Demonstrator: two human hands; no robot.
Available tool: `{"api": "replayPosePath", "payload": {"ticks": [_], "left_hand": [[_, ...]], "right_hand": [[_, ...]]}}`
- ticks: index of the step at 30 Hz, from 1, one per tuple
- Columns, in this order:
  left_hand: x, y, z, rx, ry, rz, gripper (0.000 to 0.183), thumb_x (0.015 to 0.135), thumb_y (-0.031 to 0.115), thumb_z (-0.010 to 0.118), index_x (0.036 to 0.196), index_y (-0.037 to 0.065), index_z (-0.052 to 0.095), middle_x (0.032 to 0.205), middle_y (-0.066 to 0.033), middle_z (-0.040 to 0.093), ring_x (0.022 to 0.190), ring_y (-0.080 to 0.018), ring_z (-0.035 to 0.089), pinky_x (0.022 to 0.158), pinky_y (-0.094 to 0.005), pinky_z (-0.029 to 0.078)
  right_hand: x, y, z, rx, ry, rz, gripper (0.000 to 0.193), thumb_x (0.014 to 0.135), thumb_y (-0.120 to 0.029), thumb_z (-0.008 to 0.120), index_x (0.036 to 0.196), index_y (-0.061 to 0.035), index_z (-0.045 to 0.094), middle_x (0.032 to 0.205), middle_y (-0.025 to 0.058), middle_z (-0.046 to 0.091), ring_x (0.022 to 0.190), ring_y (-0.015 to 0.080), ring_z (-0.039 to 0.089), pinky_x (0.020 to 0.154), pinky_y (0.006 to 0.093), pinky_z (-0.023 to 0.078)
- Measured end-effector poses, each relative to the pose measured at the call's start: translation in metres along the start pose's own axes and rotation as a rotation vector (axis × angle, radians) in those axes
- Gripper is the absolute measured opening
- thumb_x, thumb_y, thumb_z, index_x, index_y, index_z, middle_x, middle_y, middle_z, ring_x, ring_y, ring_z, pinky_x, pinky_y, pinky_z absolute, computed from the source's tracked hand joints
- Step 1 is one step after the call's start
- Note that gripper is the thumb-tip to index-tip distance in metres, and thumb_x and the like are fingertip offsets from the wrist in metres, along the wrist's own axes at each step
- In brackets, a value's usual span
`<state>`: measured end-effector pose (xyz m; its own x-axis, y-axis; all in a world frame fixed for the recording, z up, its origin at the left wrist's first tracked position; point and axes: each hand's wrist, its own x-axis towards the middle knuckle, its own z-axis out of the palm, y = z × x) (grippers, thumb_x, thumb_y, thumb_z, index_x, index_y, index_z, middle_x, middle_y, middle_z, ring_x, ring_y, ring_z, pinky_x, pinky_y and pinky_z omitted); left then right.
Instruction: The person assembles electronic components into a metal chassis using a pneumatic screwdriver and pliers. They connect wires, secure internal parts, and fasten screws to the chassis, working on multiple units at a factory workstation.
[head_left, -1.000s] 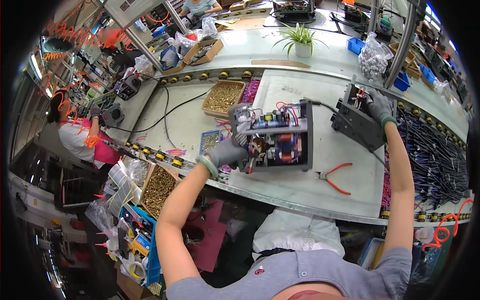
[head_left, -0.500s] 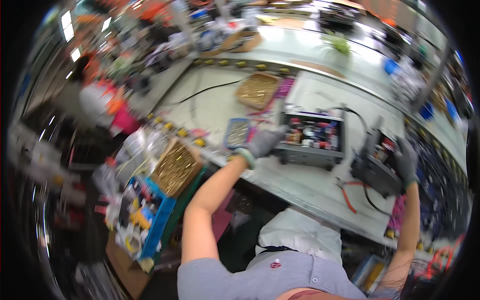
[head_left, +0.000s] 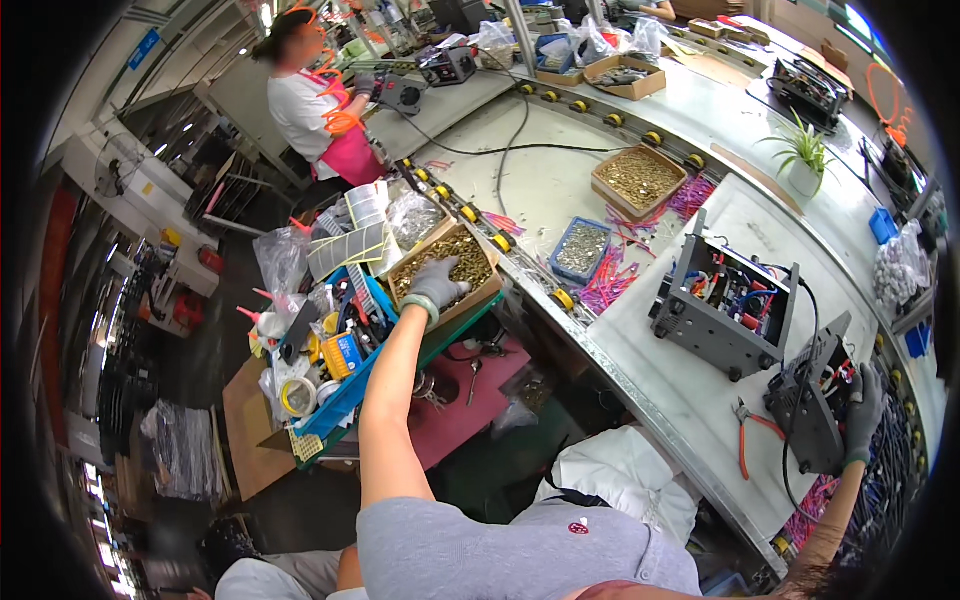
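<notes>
My gloved left hand [head_left: 437, 284] rests on the small brass-coloured screws [head_left: 455, 255] in an open cardboard box, fingers spread. At the right, my gloved right hand [head_left: 865, 415] grips the outer edge of a dark grey panel [head_left: 815, 405] that stands tilted on the bench, with wired parts on its inner side. Beside it sits an open-topped dark metal housing [head_left: 715, 325] packed with wiring and components. A black cable runs between the two. Red-handled pliers [head_left: 744, 440] lie in front of the panel.
A second box of screws [head_left: 640, 182] and a blue tray of silvery parts [head_left: 581, 248] stand on the bench among pink cable ties [head_left: 612, 285]. A blue bin [head_left: 345, 395] holds tools and tape. Dark cables [head_left: 885, 490] pile at far right. Another person [head_left: 310, 110] works at far left.
My left hand has left the housing's side and moved left onto the screws in the box. My right hand stays at the panel. The view has swung left.
</notes>
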<state>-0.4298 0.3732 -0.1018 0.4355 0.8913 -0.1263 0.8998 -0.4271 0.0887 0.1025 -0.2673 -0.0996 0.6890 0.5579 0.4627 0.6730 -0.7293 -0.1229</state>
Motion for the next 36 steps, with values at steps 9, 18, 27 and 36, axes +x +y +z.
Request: {"api": "replayPosePath", "payload": {"ticks": [9, 18, 27, 36], "left_hand": [[0.047, -0.010, 0.050, 0.121, 0.021, 0.233, 0.048, 0.091, 0.035, 0.055, 0.123, -0.001, 0.059, 0.121, -0.0250, 0.060, 0.110, -0.0422, 0.057, 0.097, -0.0490, 0.044], [-0.040, 0.226, 0.017, -0.279, -0.011, 0.778, 0.043, 0.096, 0.032, 0.049, 0.123, 0.000, 0.059, 0.118, -0.0217, 0.058, 0.104, -0.0346, 0.056, 0.089, -0.0447, 0.042], [-0.096, 0.350, 0.011, -0.394, -0.196, 1.015, 0.037, 0.097, 0.028, 0.048, 0.122, 0.002, 0.058, 0.110, -0.0172, 0.056, 0.093, -0.0282, 0.053, 0.077, -0.0387, 0.041], [-0.120, 0.387, 0.005, -0.584, -0.366, 1.052, 0.032, 0.099, 0.024, 0.048, 0.121, 0.003, 0.057, 0.102, -0.0128, 0.054, 0.081, -0.0218, 0.050, 0.064, -0.0328, 0.040]], "right_hand": [[-0.031, -0.045, -0.057, 0.078, 0.284, 0.070, 0.061, 0.066, -0.014, 0.076, 0.124, -0.0064, 0.060, 0.117, 0.0194, 0.062, 0.111, 0.0369, 0.057, 0.097, 0.0457, 0.044], [-0.165, -0.071, -0.190, -0.039, 0.573, 0.154, 0.039, 0.080, -0.013, 0.069, 0.117, -0.0110, 0.059, 0.100, 0.0109, 0.066, 0.086, 0.0296, 0.066, 0.074, 0.0412, 0.052], [-0.391, 0.011, -0.286, -0.651, 0.624, 0.982, 0.035, 0.085, -0.006, 0.062, 0.119, -0.0140, 0.062, 0.105, 0.0145, 0.067, 0.092, 0.0257, 0.068, 0.075, 0.0374, 0.053], [-0.486, 0.056, -0.257, -0.748, -0.315, 1.313, 0.045, 0.087, -0.013, 0.054, 0.131, -0.0231, 0.053, 0.120, 0.0139, 0.060, 0.119, 0.0326, 0.054, 0.097, 0.0452, 0.043]]}}
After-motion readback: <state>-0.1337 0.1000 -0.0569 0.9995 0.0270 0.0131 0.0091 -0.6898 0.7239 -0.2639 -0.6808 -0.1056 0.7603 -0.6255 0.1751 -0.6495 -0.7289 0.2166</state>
